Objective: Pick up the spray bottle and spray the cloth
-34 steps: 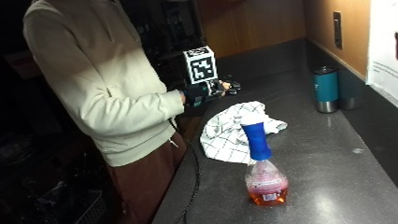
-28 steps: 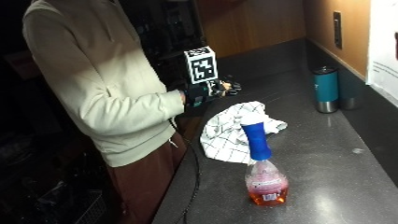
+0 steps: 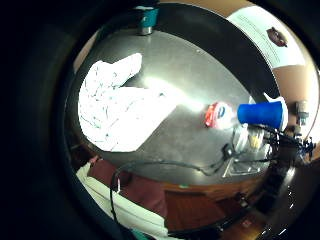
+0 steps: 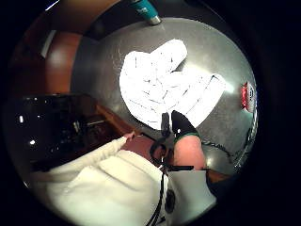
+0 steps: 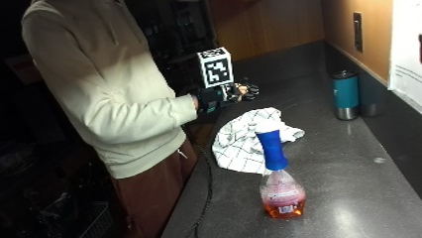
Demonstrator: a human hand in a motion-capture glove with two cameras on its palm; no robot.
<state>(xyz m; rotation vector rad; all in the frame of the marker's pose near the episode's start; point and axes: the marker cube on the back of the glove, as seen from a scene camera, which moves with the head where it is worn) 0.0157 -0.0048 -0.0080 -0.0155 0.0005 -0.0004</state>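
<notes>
1. The gloved right hand (image 5: pixel 232 93) was held in the air above the desk's near edge, its fingers (image 5: pixel 249 90) loosely curled and holding nothing.
2. Just below and beyond it, a white checked cloth (image 5: pixel 245 140) lay crumpled on the dark desk (image 5: pixel 356 168).
3. Beside the cloth stood the spray bottle (image 5: pixel 280 184), upright, with a blue top and orange liquid.
4. A teal tumbler (image 5: pixel 345 94) stood well apart, near the wall.
</notes>
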